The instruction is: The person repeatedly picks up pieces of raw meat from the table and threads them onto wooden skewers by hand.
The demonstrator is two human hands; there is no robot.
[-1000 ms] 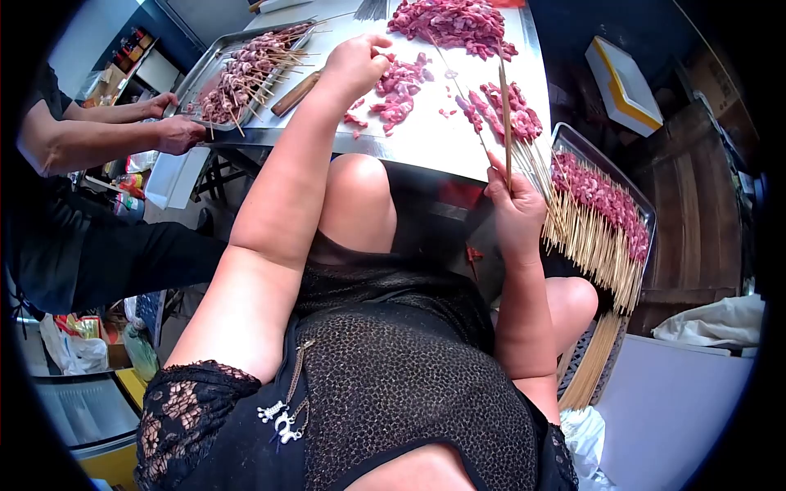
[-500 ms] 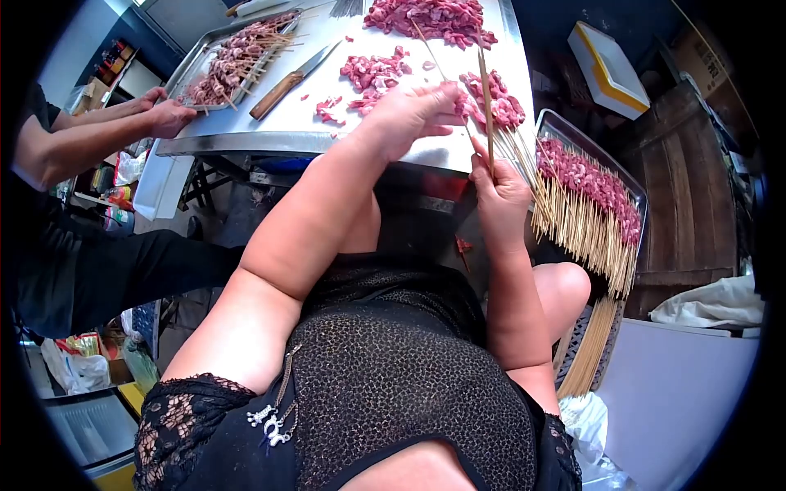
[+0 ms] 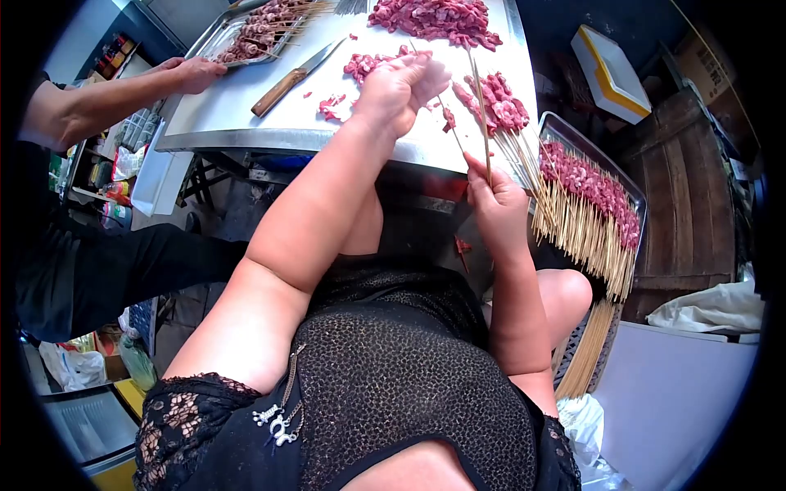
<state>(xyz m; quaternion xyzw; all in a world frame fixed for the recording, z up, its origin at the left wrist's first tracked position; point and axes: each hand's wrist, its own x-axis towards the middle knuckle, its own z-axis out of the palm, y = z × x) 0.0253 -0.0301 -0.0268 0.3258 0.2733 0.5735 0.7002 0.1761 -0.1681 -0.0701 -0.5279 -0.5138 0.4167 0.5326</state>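
Nearest, below the right side of the table [image 3: 233,102], lies a bundle of loose sticks [image 3: 589,352]. Just in front of the table's near edge, the right hand [image 3: 498,195] is closed around a skewer [image 3: 449,120], which slants over the tabletop with one piece of meat on it, and around upright bare sticks [image 3: 481,106] whose count I cannot tell. Beside the table's right edge, a metal tray [image 3: 560,128] carries rows of threaded skewers [image 3: 589,192]; more meat skewers [image 3: 501,106] lie on the table's near right part, handles over the edge. Above the table's middle, apart from the right hand, the left hand [image 3: 399,92] has its fingers stretched out by the skewer; whether they touch it I cannot tell. Past it sits a small meat heap [image 3: 364,65], with a knife [image 3: 282,88] to the left. Toward the table's far left corner, a co-worker's hand [image 3: 199,75] is at a second tray [image 3: 223,38] of skewers. A large meat heap [image 3: 434,20] fills the table's far end.
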